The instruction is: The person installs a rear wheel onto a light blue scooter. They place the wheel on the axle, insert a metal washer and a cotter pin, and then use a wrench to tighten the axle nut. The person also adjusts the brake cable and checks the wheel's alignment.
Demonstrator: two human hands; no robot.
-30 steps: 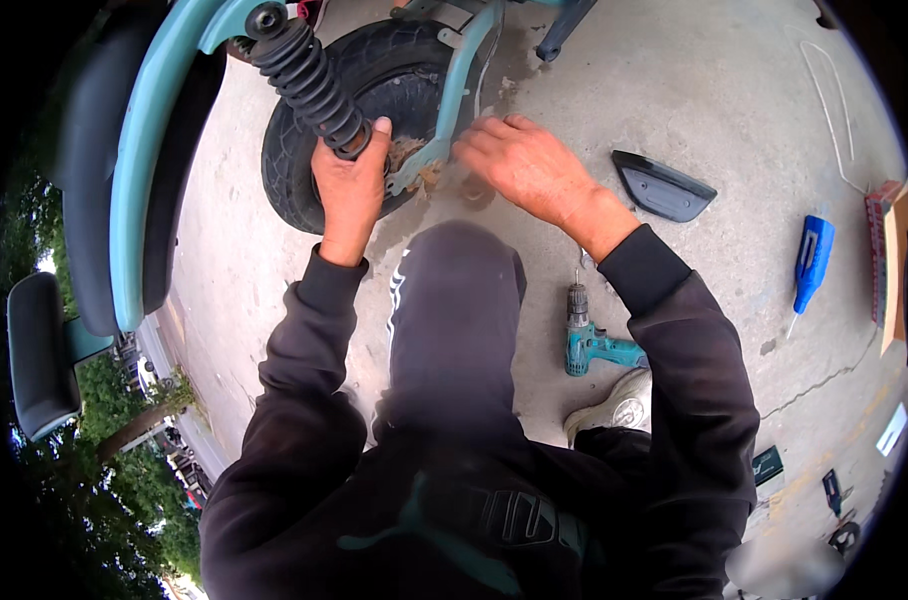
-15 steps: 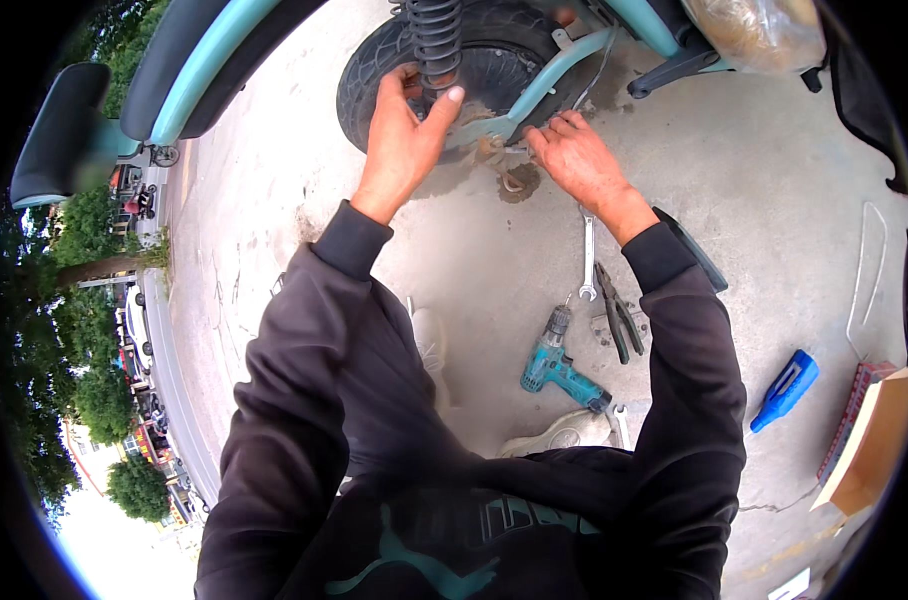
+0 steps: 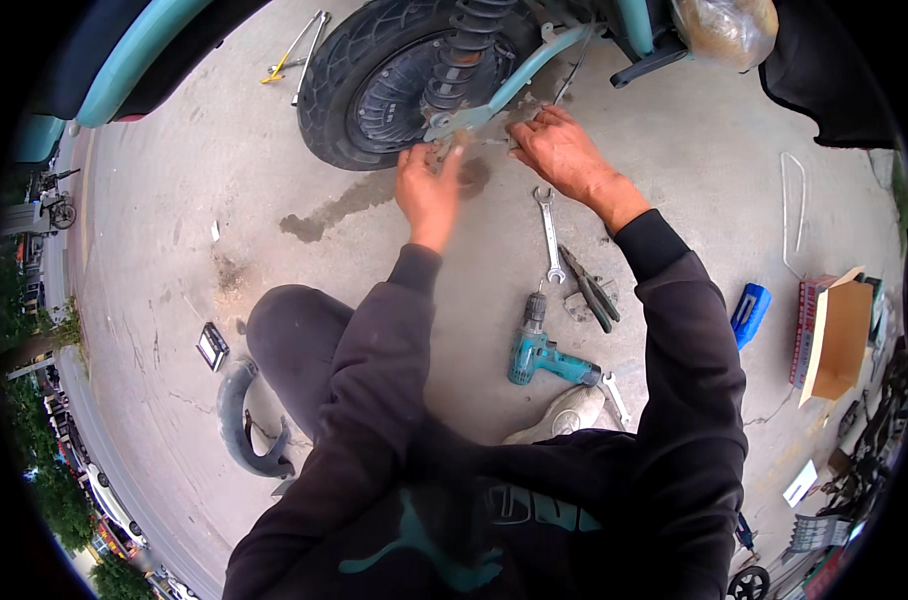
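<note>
A scooter's rear wheel (image 3: 384, 110) with a black tyre stands at the top, beside a coil-spring shock absorber (image 3: 464, 60). The teal swingarm (image 3: 522, 78) runs down to the wheel's hub. At its lower end, my left hand (image 3: 429, 200) curls its fingers at the bracket, the thumb smeared by motion; whatever it holds is hidden. My right hand (image 3: 569, 155) is closed just right of the bracket, pinching something small and thin that I cannot make out. Below the hands lie an open-end wrench (image 3: 549, 235), pliers (image 3: 591, 290) and a teal cordless drill (image 3: 544, 355).
Another wrench (image 3: 617, 398) lies by my shoe (image 3: 564, 415). To the right are a blue bottle (image 3: 750, 315) and an open cardboard box (image 3: 840, 340). A curved dark part (image 3: 239, 420) rests left of my knee. Long-handled tools (image 3: 299, 55) lie beyond the wheel.
My left hand has come down from the shock absorber's lower end to the bracket. My right hand stays near the swingarm. The view has shifted, bringing my left knee and more of the floor into sight.
</note>
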